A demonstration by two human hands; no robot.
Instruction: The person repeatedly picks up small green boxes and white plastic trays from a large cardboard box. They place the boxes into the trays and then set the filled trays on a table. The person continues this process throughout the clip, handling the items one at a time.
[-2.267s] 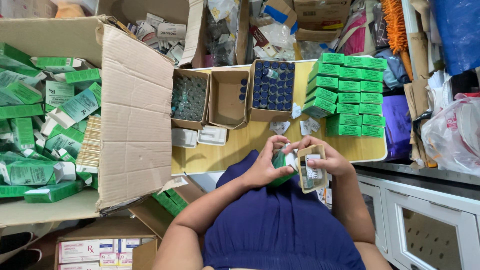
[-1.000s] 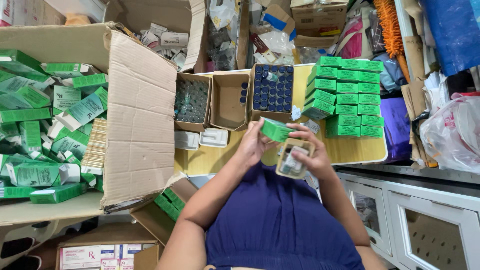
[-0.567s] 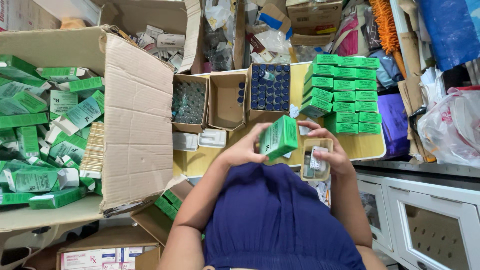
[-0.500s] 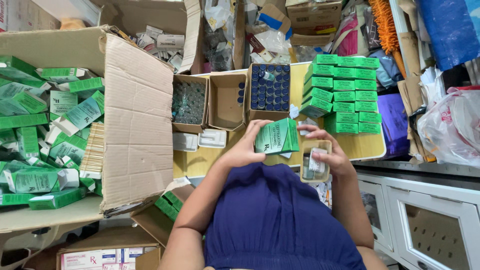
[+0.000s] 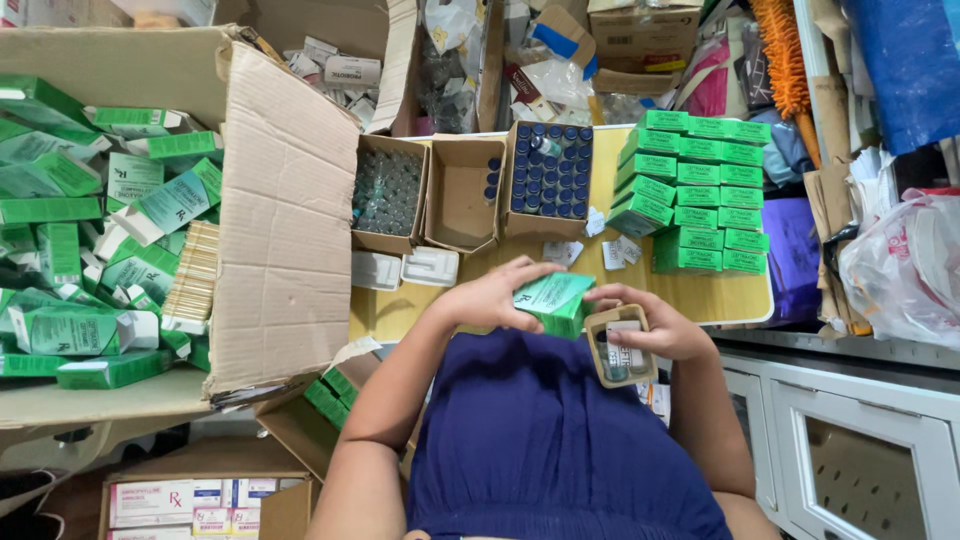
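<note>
Having been lowered from its raised tilt, the small green cardboard carton (image 5: 553, 300) is gripped by the left hand (image 5: 490, 296), while a tan tray of vials (image 5: 620, 346) is clasped in the right hand (image 5: 668, 326), suggesting loading is near.

Medicine packing storeroom: stacked green cartons (image 5: 700, 195), vial trays (image 5: 548, 170), cardboard boxes (image 5: 280, 210).

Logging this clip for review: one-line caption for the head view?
Left hand holds a small green cardboard carton; right hand holds a tan tray with a vial above the yellow table.
</note>
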